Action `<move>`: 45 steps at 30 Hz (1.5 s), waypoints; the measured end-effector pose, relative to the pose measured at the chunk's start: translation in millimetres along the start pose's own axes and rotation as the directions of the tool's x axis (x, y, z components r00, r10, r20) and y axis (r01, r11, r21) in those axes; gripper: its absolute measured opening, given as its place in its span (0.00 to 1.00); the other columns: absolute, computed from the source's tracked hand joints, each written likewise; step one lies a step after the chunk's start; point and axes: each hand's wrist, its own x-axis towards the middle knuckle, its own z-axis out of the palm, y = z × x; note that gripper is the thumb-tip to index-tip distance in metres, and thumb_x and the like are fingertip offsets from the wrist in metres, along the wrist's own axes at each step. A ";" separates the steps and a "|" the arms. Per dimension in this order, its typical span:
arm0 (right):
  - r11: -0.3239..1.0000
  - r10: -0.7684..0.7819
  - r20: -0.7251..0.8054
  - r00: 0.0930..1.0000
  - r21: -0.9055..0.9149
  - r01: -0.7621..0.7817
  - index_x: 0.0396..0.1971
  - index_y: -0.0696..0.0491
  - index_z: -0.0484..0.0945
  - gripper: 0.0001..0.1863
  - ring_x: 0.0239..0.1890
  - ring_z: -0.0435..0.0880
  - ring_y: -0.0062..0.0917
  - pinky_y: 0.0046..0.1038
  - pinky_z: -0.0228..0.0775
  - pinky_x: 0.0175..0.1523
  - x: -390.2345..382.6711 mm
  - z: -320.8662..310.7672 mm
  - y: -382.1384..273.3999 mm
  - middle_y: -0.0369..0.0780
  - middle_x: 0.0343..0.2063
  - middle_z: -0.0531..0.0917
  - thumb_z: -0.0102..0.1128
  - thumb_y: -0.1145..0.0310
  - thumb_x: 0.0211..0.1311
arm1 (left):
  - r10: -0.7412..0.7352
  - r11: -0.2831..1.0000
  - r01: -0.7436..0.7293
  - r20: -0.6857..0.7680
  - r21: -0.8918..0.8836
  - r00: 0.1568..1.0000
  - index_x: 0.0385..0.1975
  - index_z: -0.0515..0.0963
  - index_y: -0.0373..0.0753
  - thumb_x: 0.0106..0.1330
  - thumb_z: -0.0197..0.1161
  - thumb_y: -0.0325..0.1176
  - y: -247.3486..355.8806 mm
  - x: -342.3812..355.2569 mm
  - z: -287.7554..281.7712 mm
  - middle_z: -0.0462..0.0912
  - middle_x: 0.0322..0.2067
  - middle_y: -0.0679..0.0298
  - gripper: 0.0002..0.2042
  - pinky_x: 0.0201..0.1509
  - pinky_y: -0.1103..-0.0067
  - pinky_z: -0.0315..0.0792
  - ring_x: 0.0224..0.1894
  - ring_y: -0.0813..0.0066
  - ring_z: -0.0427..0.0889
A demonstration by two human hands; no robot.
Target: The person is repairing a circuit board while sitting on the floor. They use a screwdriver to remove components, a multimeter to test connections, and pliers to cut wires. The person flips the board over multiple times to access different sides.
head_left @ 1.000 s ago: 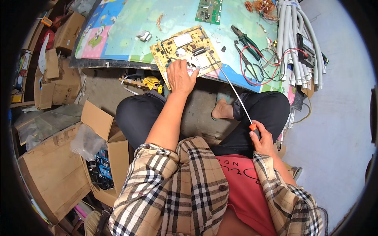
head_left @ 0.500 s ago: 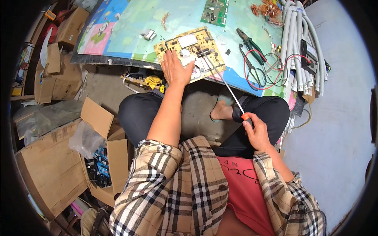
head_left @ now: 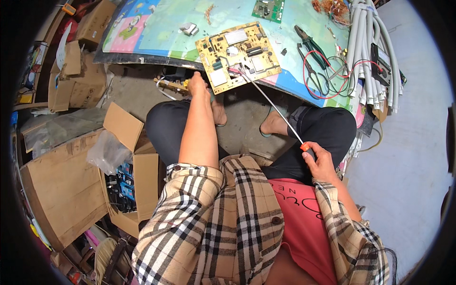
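A tan circuit board (head_left: 219, 78) full of components lies at the table's near edge, its front corner jutting past the rim. My right hand (head_left: 319, 161) is closed round the red and black handle of a long screwdriver (head_left: 274, 105). The screwdriver's shaft slants up to the left, and its tip is on the board near the front middle. My left hand (head_left: 198, 86) is off the board's face, just below its left front corner by the table edge. Its fingers are bent and mostly hidden, so whether they hold anything does not show.
Pliers (head_left: 311, 45), scissors-like cutters (head_left: 311, 71) and a meter (head_left: 380, 64) with red and black leads lie on the right. Beside them are grey tubes (head_left: 357, 47). A green circuit board (head_left: 268, 10) lies farther back. An open carton (head_left: 145, 178) stands at my left.
My left hand has come off the circuit board and dropped to below its left front corner. The screwdriver stays in my right hand, its tip slightly nearer the board's front edge.
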 end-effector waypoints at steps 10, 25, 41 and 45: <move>1.000 -0.010 -0.007 1.000 -0.027 0.010 0.41 0.61 0.74 0.14 0.39 0.80 0.46 0.32 0.71 0.44 -10.9 3.7 4.1 0.52 0.35 0.80 0.58 0.69 0.57 | -0.055 0.997 0.068 0.242 -0.045 0.969 0.48 0.71 0.30 0.68 0.53 0.41 -25.2 2.6 -7.6 0.81 0.40 0.52 0.19 0.32 0.61 0.79 0.34 0.57 0.84; 0.993 -0.110 -0.065 0.992 -0.057 0.106 0.42 0.61 0.75 0.15 0.40 0.80 0.48 0.34 0.71 0.46 -9.4 8.9 10.5 0.52 0.36 0.80 0.58 0.69 0.57 | 0.720 0.357 -0.529 0.135 0.770 0.681 0.45 0.71 0.33 0.55 0.66 0.41 -13.5 -60.3 -10.4 0.76 0.46 0.49 0.23 0.53 0.67 0.69 0.47 0.48 0.75; 0.981 -0.170 -0.189 0.967 0.059 0.185 0.44 0.61 0.74 0.15 0.40 0.80 0.44 0.32 0.70 0.46 -7.7 -12.8 9.5 0.50 0.37 0.80 0.57 0.73 0.57 | 0.612 -0.483 -0.767 0.790 0.423 0.050 0.54 0.68 0.31 0.56 0.54 0.20 -2.8 -72.3 -13.7 0.71 0.54 0.46 0.22 0.63 0.66 0.64 0.59 0.49 0.68; 0.975 -0.144 -0.267 0.953 0.127 0.183 0.45 0.60 0.73 0.15 0.39 0.80 0.39 0.29 0.70 0.46 -12.8 -27.2 -0.5 0.47 0.36 0.79 0.57 0.73 0.57 | 0.639 -0.359 -0.836 0.762 0.415 0.104 0.47 0.74 0.36 0.61 0.55 0.25 77.4 -86.0 6.1 0.79 0.41 0.46 0.14 0.46 0.64 0.74 0.42 0.47 0.79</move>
